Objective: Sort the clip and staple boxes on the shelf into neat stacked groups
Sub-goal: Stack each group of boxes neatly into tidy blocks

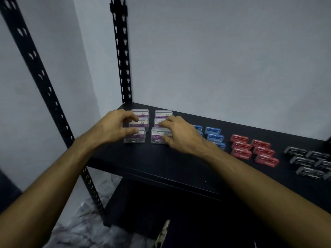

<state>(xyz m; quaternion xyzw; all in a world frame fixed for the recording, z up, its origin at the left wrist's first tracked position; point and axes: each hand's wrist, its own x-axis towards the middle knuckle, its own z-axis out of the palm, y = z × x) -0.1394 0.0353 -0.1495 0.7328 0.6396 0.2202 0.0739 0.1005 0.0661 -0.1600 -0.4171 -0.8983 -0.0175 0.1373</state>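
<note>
Six clear plastic clip boxes

Bare shelf front strip is lying open for reaching; clip boxes, blue boxes, red boxes and black boxes are crowding the back, upright posts flanking the left end.

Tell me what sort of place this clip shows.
Probably a storeroom or stockroom corner. A black metal shelf with slotted uprights stands against a bare wall, and it holds paper clip boxes and rows of red boxes.
</note>
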